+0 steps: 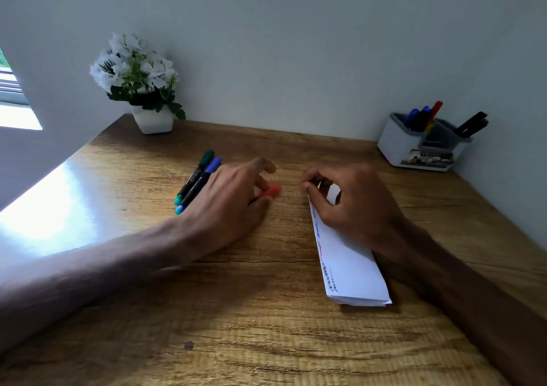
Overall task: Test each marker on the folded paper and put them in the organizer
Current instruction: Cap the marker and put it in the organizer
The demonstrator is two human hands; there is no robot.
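Head view: my left hand is pinching the red marker just left of the folded paper. My right hand is curling round that paper's far end. The organizer is standing well beyond it, rightward.

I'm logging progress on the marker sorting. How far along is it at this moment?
Done: several markers stand in the organizer, and the folded paper carries blue, red and dark test scribbles. In hand: the left hand grips a red marker while the right hand holds the paper. Left: the green marker and blue marker lie on the table, apparently untested.
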